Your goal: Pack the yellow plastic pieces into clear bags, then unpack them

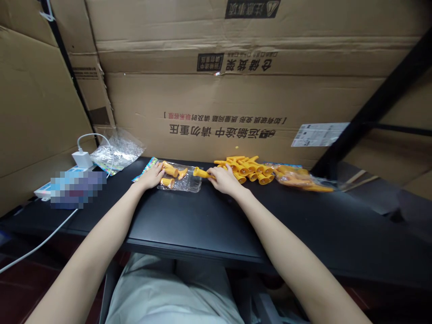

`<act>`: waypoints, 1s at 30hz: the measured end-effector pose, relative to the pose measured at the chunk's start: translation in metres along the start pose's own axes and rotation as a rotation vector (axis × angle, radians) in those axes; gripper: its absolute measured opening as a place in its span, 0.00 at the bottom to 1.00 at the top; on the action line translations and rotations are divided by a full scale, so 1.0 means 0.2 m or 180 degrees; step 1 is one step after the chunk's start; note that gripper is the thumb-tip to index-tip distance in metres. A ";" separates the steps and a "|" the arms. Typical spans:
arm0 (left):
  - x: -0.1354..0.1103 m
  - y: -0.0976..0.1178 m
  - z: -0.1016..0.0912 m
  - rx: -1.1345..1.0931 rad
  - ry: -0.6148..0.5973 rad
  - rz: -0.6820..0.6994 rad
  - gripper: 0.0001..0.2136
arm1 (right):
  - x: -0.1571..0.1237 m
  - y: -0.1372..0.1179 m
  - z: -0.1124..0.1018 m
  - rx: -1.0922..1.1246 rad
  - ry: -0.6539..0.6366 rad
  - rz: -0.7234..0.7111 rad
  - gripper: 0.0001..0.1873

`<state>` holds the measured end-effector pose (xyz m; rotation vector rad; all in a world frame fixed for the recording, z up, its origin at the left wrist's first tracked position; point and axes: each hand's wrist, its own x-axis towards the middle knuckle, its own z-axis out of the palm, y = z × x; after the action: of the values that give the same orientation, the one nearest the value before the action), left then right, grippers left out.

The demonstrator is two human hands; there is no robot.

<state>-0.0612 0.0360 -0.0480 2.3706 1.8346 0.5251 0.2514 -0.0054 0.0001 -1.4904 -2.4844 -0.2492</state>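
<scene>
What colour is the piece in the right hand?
Yellow-orange, like the pile beside it; the head view shows the piece in the right hand.

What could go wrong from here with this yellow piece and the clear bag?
The left hand pins the clear bag only at its left end, so the film may slide on the table if the yellow piece in the right hand pushes at its right edge. The loose pile lies right beside that hand; a brush might scatter pieces.
</scene>
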 end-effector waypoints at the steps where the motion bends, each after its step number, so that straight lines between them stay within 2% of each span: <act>1: 0.00 0.00 0.00 -0.0007 0.0003 0.0016 0.30 | 0.00 -0.01 -0.01 0.0032 -0.0044 -0.0040 0.13; 7: -0.01 0.06 0.00 -0.0027 -0.0105 0.0029 0.31 | 0.01 -0.08 0.00 0.0559 -0.0177 -0.0165 0.13; 11: -0.02 0.13 -0.01 -0.0062 -0.0189 0.0013 0.32 | 0.02 -0.11 0.01 0.1108 -0.0015 -0.0073 0.13; 15: -0.05 0.20 -0.03 -0.0114 -0.0277 -0.0033 0.30 | 0.04 -0.14 0.06 0.1290 0.0241 0.0065 0.12; 18: -0.06 0.23 -0.05 -0.0213 -0.0274 -0.0140 0.30 | 0.06 -0.15 0.10 0.1654 0.0457 -0.0011 0.11; 24: -0.05 0.21 -0.03 -0.0467 -0.0154 -0.0095 0.30 | 0.09 -0.11 0.15 0.2508 0.0586 -0.0142 0.12; 27: -0.04 0.20 -0.01 -0.0637 -0.0132 -0.0040 0.30 | 0.09 -0.10 0.15 0.2593 0.0512 -0.0170 0.12; 30: -0.04 0.20 -0.01 -0.0829 -0.0111 -0.0089 0.30 | 0.10 -0.14 0.15 0.2352 0.0313 -0.0114 0.10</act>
<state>-0.0257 0.0175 -0.0369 2.1668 1.6674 0.6700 0.2151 0.0068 -0.0242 -1.0792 -2.1541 0.5240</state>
